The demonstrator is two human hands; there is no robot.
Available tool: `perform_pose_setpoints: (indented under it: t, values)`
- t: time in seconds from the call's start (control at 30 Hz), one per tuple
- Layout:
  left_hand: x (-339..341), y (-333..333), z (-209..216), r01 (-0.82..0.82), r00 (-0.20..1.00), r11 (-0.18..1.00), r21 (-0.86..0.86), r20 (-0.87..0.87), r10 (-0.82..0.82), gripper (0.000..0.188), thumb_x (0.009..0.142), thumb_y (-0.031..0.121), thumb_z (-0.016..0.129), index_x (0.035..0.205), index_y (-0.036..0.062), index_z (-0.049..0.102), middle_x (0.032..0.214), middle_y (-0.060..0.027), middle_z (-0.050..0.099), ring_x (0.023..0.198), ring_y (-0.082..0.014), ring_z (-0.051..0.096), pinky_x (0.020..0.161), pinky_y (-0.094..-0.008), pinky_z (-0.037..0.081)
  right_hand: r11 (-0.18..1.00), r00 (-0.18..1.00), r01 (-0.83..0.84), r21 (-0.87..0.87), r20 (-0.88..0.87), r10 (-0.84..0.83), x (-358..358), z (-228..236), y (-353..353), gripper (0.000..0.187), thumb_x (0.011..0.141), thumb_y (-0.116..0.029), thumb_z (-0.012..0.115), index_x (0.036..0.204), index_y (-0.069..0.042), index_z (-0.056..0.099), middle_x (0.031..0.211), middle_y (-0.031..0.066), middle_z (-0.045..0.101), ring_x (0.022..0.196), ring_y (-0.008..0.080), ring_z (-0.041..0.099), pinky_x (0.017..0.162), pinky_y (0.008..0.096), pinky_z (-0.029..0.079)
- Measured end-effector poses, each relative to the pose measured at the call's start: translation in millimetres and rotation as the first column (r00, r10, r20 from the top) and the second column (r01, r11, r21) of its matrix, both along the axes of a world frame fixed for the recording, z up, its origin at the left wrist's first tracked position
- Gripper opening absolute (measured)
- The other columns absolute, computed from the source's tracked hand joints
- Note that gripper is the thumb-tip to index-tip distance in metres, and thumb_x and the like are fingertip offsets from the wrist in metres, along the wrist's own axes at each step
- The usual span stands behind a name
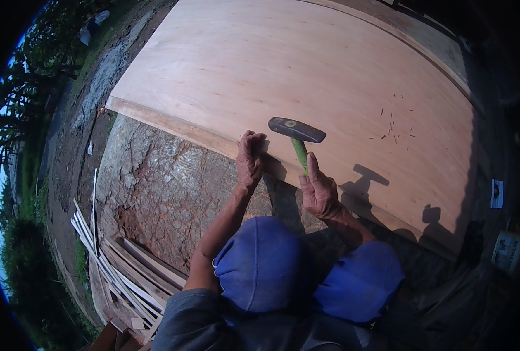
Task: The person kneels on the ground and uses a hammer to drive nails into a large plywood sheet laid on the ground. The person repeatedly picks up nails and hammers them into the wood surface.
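Observation:
A large pale plywood sheet point(260, 76) lies in front of me, with a wooden strip point(178, 127) along its near edge. At that edge is my left hand point(250, 155), its fingers curled together; anything between them is too small or hidden to make out. My right hand point(321, 192) grips a hammer point(295, 130) by its green handle, the thumb lying along it. The dark metal head is raised above the sheet, just right of my left hand, and its shadow falls farther right. Several small nails point(391, 126) lie loose on the sheet's right part.
Cracked, rough ground point(160, 175) lies below the near edge. Long wooden strips point(137, 269) are piled at the lower left. My knees point(260, 266), in blue cloth, are close to the sheet. A pale container point(507, 250) stands at the far right, in shade.

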State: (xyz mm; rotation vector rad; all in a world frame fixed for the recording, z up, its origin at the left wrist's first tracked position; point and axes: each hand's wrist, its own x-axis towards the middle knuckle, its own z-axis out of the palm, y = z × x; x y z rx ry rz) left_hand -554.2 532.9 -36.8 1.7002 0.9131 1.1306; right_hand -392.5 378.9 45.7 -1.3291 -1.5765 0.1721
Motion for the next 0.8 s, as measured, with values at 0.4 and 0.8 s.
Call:
perform_pose_setpoints:
  t: [0.4,0.8]
  values:
    - [-13,12,-24,0.062,0.998,0.998,0.021,-0.001,-0.062,0.066,0.093,0.057,0.063,0.134,0.0048,0.054,0.134,-0.0155,0.056,0.136,-0.033,0.048,0.114,-0.0454,0.04,0.735,0.982,-0.078,-0.673,-0.181,-0.06,54,15,-11,0.067,0.103,-0.017,0.053,0.164,-0.016,0.023,0.082,0.0194,0.07,0.074,0.0368,0.071,0.075,0.05,0.054]
    - [9,6,2,0.089,0.964,0.987,0.132,-0.262,-0.051,0.017,0.103,0.013,0.055,0.119,0.008,0.058,0.121,-0.0146,0.066,0.119,-0.0314,0.061,0.1,-0.0413,0.049,0.67,0.842,0.531,-0.518,0.239,-0.483,209,2,-72,0.025,0.098,-0.025,0.06,0.116,-0.013,0.073,0.105,0.0122,0.072,0.093,0.0352,0.07,0.082,0.044,0.056]
